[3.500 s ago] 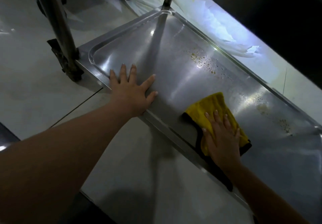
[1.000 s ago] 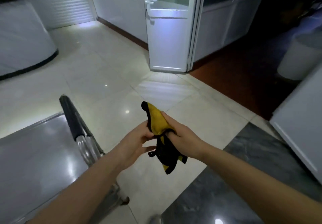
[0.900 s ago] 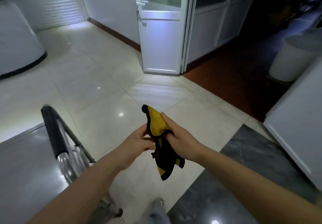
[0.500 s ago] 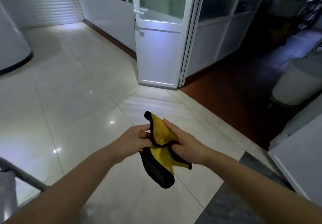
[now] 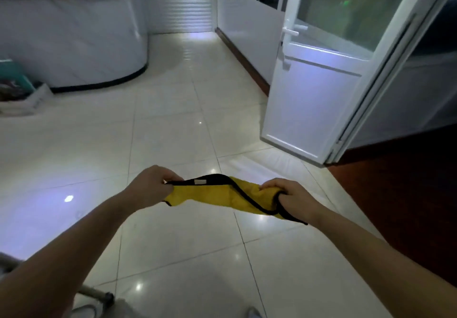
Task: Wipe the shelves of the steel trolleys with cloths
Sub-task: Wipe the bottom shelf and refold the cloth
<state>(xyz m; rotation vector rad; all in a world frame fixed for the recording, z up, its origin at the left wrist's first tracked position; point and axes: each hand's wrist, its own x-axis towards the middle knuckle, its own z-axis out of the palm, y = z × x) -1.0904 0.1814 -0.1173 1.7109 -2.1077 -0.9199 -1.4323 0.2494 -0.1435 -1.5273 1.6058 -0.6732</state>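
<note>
- Tiled floor: glossy, pale; white door stands ajar at right.
- Yellow cloth, black-edged: stretched in mid-air between 2 hands, above the floor.
- Left hand: fingers curled, pinching the cloth's left end.
- Right hand: fingers curled, gripping its right end.

Glossy tiled floor — white glazed door ajar.

A single head-worn camera looks forward and down from standing height, with wide-angle bending at the edges. It faces across the tiled floor toward a white glazed door at upper right and a curved white counter at upper left. Both forearms reach in from the bottom edge, close to the lens, the hands mid-frame.
</note>
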